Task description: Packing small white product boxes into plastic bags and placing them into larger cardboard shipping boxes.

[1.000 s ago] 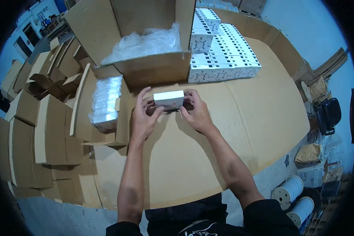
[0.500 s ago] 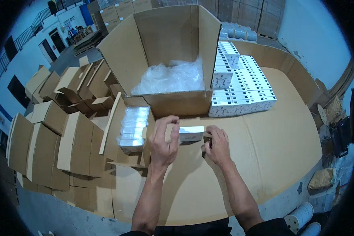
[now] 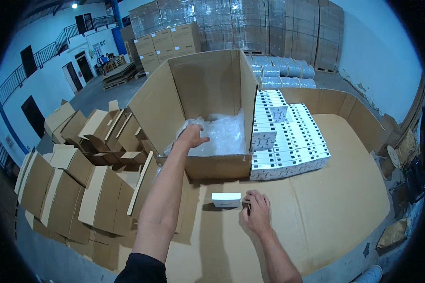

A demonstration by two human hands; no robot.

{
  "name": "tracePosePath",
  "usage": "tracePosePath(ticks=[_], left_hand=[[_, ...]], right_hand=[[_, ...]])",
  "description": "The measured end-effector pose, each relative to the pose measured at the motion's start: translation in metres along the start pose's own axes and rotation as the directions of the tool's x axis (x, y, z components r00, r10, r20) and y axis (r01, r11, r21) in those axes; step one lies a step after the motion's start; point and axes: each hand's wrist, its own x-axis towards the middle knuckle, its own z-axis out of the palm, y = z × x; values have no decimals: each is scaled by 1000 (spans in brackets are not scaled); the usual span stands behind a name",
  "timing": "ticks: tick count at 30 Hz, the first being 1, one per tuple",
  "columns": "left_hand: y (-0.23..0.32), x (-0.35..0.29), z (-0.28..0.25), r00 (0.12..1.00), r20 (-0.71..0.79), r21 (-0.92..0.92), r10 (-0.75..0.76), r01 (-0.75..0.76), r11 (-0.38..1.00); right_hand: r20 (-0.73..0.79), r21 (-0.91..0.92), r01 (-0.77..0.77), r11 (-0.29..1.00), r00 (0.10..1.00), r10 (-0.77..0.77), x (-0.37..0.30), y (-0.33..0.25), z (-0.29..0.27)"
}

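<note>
My left hand (image 3: 192,136) reaches into the large open cardboard carton (image 3: 208,166), over the pile of clear plastic bags (image 3: 224,134). Its thumb stands apart from the fingers, and nothing shows in its grasp. A small white box (image 3: 226,200) sits by itself on the cardboard-covered table in front of the carton. Just right of it rests my right hand (image 3: 257,210), fingers bent, with a gap between thumb and forefinger. Whether a fingertip touches the box is hard to see. My left forearm covers most of the smaller carton at the left.
Stacked white boxes with dark squares (image 3: 293,141) stand right of the large carton. Folded-open brown cartons (image 3: 99,198) crowd the left side. A raised cardboard edge (image 3: 359,113) borders the table at the back right. Wrapped spools (image 3: 288,70) lie behind.
My left hand has left the white box and moved up into the large carton. My right hand stays beside the box. The view has tilted upward.
</note>
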Motion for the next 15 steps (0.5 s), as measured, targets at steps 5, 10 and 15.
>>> tracePosePath(ticks=[5, 10, 15], left_hand=[[-8, 17, 15, 966, 205, 9, -158, 160, 987], [-15, 22, 3, 979, -28, -165, -204, 197, 967], [7, 6, -59, 879, -425, -415, -219, 25, 909]], right_hand=[[17, -24, -23, 999, 1000, 23, 0, 1, -2], [2, -24, -10, 1000, 1000, 10, 1, 2, 0], [-23, -17, 7, 1000, 1000, -7, -1, 5, 3]])
